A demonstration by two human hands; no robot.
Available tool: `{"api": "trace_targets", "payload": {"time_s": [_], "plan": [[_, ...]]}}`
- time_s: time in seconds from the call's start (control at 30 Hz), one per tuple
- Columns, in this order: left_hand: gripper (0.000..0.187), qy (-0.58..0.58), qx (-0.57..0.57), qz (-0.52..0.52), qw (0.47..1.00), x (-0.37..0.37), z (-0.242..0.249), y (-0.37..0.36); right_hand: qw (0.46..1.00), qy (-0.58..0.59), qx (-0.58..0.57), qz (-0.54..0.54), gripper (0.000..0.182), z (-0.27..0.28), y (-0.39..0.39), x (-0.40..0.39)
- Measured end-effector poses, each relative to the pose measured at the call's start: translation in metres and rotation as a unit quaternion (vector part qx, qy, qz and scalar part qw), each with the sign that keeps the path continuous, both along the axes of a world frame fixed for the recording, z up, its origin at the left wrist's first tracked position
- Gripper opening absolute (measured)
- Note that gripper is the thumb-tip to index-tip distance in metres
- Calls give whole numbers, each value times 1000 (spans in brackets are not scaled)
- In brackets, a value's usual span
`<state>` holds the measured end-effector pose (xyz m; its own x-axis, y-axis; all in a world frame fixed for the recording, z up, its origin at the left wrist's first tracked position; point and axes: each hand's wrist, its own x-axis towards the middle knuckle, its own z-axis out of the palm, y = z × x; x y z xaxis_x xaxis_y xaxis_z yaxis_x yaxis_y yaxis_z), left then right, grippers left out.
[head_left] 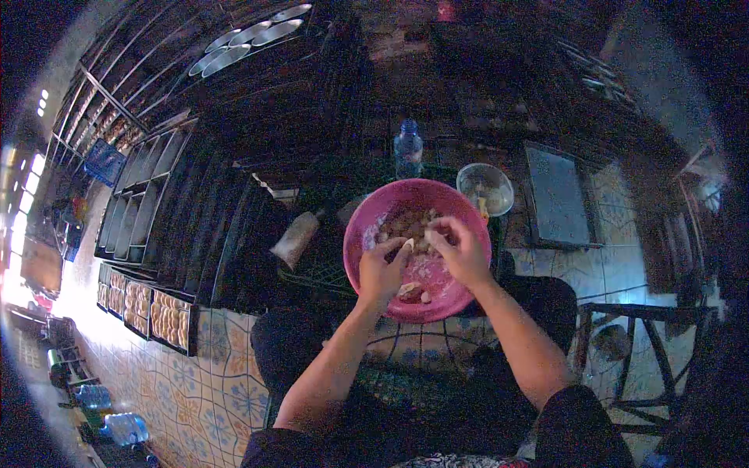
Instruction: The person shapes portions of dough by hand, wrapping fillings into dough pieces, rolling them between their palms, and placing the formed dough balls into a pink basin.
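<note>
A pink basin (425, 313) rests in front of me, between my knees. Over it, my left hand (381, 273) pinches a small pale piece of dough (409, 244) between thumb and fingertips. My right hand (462, 256) is closed close beside it, thumb and fingers together; whatever is in them is too small to make out. Below the hands lie small brownish lumps (407, 224) in the far half of the basin. A larger scrap of dough (409, 291) and a little pale ball (426, 297) lie near its front wall, with white powder smeared around.
Behind the basin stand a clear bottle (408, 152) and a metal bowl (485, 183). A plastic bag (296, 240) lies to the left. A flat tray (555, 191) and a dark metal frame (644, 316) are on the right. Trays of bread rolls (170, 318) sit at left.
</note>
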<state>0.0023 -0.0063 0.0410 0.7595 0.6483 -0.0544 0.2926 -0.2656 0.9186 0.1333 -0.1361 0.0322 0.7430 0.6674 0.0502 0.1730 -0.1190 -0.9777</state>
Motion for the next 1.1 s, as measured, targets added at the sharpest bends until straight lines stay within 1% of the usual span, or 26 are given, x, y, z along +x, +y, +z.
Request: {"api": "trace_targets", "payload": {"time_s": [0.03, 0.07, 0.1, 0.13, 0.17, 0.2, 0.27, 0.3, 0.33, 0.37, 0.4, 0.43, 0.47, 0.5, 0.57, 0.6, 0.63, 0.67, 0.7, 0.77, 0.8, 0.87, 0.93, 1.0, 1.03, 1.1], "plan": [[27, 1, -1, -1, 1000, 0, -3, 0, 998, -47, -1, 36, 28, 7, -2, 0], [27, -3, 38, -3, 999, -1, -6, 1, 993, -94, -3, 73, 28, 14, -4, 0], [26, -6, 78, -4, 997, -2, -9, 1, 993, -93, -4, 73, 28, 16, -4, -2], [26, -5, 78, -4, 997, -1, -12, 2, 985, -143, -12, 93, 28, 18, -4, -4], [25, -45, 83, -18, 995, -1, -15, 3, 975, -191, -21, 113, 28, 18, -4, -6], [25, -84, 85, -32, 992, -1, -13, 1, 975, -189, -22, 112, 28, 17, -4, -7], [24, -71, 53, -39, 995, -2, -7, 2, 988, -134, -31, 76, 26, 16, -3, -7], [23, -59, 23, -44, 997, -1, -4, 3, 988, -133, -32, 76, 26, 13, -2, -4], [23, -59, 24, -44, 997, 3, -12, 4, 991, -98, -28, 92, 24, 8, -1, 1], [21, -91, -7, 2, 996, 8, -23, 5, 992, -63, -24, 106, 23, 5, 0, 3], [20, -122, -38, 49, 991, 10, -25, 5, 992, -62, -23, 107, 23, 4, -1, 2], [20, -122, -37, 51, 990, 8, -27, 9, 990, 92, -15, 109, 23, 4, -2, 1], [20, -82, 6, 21, 996, 6, -29, 13, 964, 244, -8, 109, 23, 4, -2, -1], [20, -40, 48, -10, 998, 5, -26, 16, 964, 243, -8, 111, 23, 4, -2, -2], [20, -68, 39, -5, 997, 3, -24, 12, 953, 281, 18, 109, 25, 4, -3, -2], [19, -95, 30, -1, 995, 2, -19, 8, 953, 280, 18, 109, 25, 1, -3, 0], [19, -95, 30, -2, 995, 1, -13, 5, 985, 144, 10, 96, 26, -4, -1, 2], [19, -125, 50, 23, 991, -1, -7, 2, 997, 5, 2, 80, 27, -9, 0, 3], [19, -154, 70, 47, 984, -2, -3, -2, 997, 6, 1, 77, 27, -13, 0, 4], [20, -132, 89, 20, 987, -5, 2, -4, 999, 29, 12, 37, 26, -21, 0, 7], [21, -111, 109, -4, 988, -7, 3, -4, 999, 29, 13, 37, 26, -19, -1, 7], [22, -97, 112, -7, 989, -5, -4, -5, 996, -51, 8, 73, 27, -16, -2, 6], [23, -82, 111, -10, 990, -4, -4, -5, 996, -24, 3, 84, 28, -13, -1, 2], [22, -52, 22, -19, 998, -2, 0, -3, 996, 4, -2, 91, 29, -13, -1, 0], [22, -52, 22, -20, 998, -3, 5, -4, 995, 29, 3, 94, 30, -14, -1, 0], [21, -37, -45, -14, 998, -5, 15, -6, 994, 53, 9, 98, 30, -8, -3, -2]]}}
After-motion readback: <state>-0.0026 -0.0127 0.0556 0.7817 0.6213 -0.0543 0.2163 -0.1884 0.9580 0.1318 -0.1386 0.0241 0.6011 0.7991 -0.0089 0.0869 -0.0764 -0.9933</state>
